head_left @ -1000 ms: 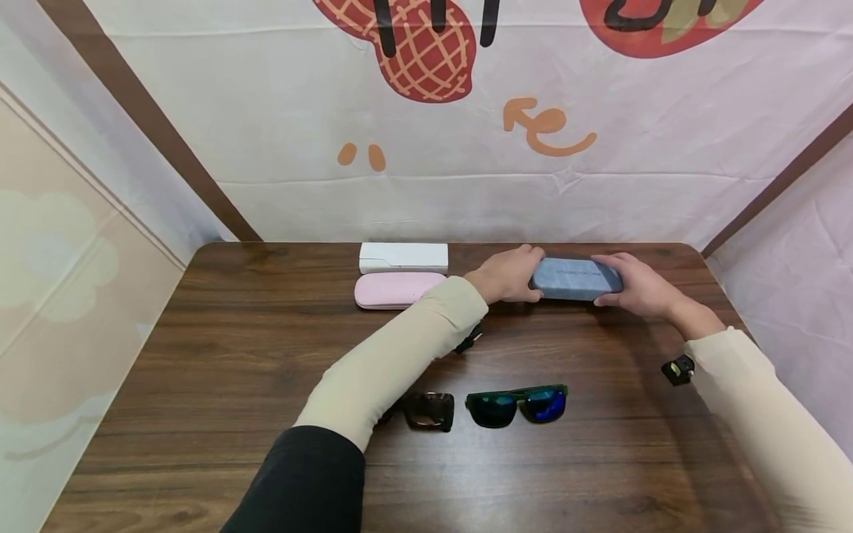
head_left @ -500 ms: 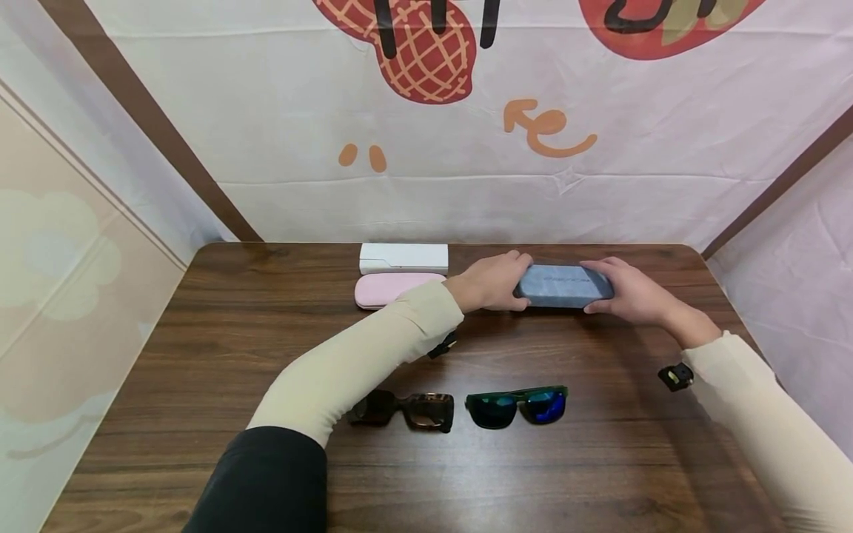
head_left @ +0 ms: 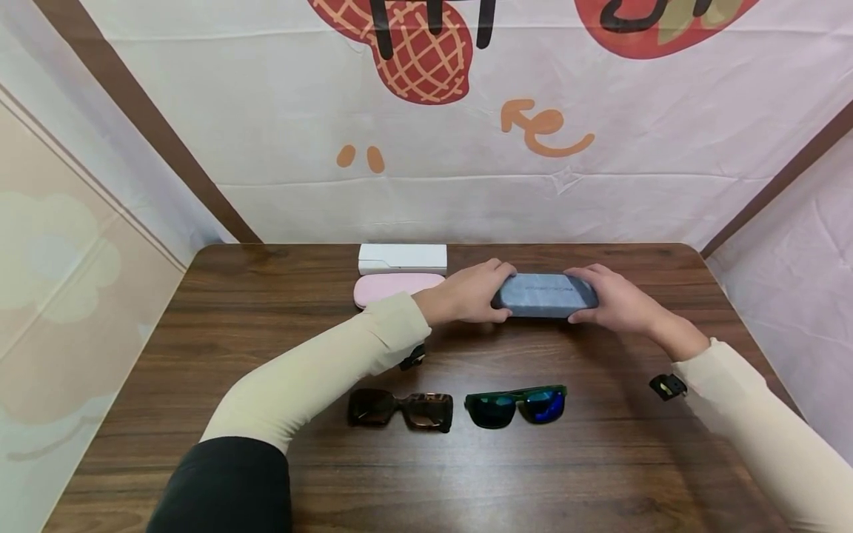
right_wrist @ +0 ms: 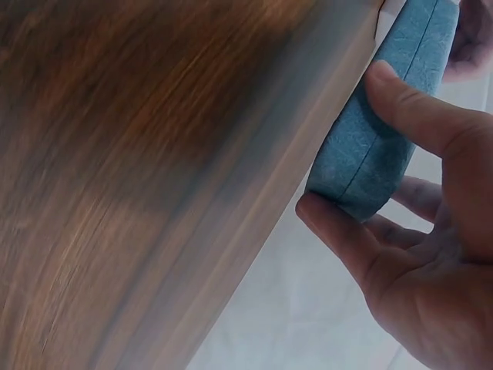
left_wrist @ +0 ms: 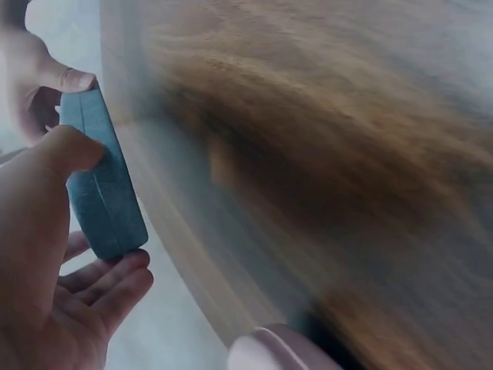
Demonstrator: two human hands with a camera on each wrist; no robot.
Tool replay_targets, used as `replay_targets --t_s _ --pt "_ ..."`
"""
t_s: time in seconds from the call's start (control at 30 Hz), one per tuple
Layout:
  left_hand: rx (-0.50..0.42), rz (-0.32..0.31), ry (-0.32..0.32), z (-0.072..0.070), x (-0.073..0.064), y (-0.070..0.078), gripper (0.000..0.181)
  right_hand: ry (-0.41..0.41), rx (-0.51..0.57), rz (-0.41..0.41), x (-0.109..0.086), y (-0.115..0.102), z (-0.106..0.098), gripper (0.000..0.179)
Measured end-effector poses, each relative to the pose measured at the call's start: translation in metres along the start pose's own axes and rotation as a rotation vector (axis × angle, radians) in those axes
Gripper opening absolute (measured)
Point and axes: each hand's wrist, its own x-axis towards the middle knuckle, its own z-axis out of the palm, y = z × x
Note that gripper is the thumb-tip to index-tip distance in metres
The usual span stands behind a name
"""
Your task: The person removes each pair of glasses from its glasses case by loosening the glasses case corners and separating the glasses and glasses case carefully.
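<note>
Both hands hold a closed blue glasses case [head_left: 548, 295] by its two ends, near the back of the wooden table. My left hand [head_left: 469, 292] grips the left end, its thumb on the near side and fingers at the far side. At the right end, my right hand [head_left: 616, 298] grips in the same way. In the left wrist view the case [left_wrist: 104, 173] shows a seam along its side, with the thumb pressed against it. The right wrist view has the thumb on the case's [right_wrist: 362, 146] side and the fingers round its end.
Left of the blue case lie a pink glasses case [head_left: 393, 287] and, behind it, a white case [head_left: 403, 258]. Nearer me are brown tortoiseshell sunglasses [head_left: 400, 410] and green-framed sunglasses [head_left: 516, 407]. A printed cloth [head_left: 280, 148] hangs behind the table [head_left: 233, 355].
Both hands have carried the blue glasses case to the left and nearer me. The left forearm has drawn back, uncovering the whole tortoiseshell pair of sunglasses.
</note>
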Motion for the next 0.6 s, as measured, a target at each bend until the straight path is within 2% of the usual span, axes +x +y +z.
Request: replay_targets --t_s 0.23,0.6 --pt "-0.036 0.032 0.015 0.008 -0.013 -0.008 0.073 0.009 0.004 -0.024 0.0 -0.016 0.007 0.078" --pt "-0.081 0.055 0.022 0.012 -0.04 -0.015 0.071 0.0 0.018 -0.026 -0.001 -0.036 0.02 0.078"
